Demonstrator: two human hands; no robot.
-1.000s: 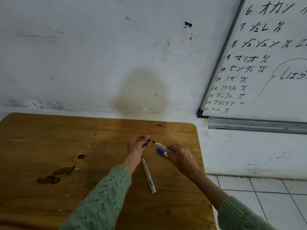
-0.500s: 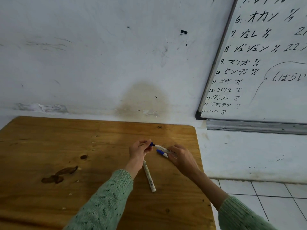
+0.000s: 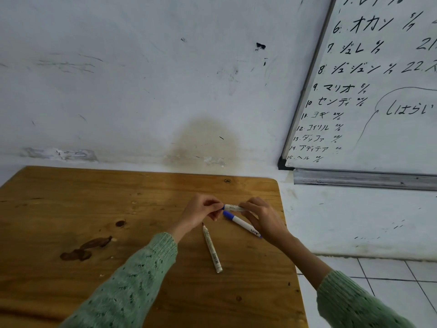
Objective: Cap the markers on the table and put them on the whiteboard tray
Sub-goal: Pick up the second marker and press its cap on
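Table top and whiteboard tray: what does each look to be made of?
The table top looks like wood with a smooth, worn amber finish: grain lines, dark knots and a brown stain show on it. The whiteboard tray looks like bare metal, probably aluminium: a dull grey strip with a soft sheen and scuffs. Neither can be confirmed from looks alone.

I see a brown wooden table (image 3: 94, 209) with dark stains, white markers with blue caps (image 3: 241, 222), speckled green knit sleeves (image 3: 132, 285), and black writing on the white whiteboard (image 3: 378, 102), upper right.
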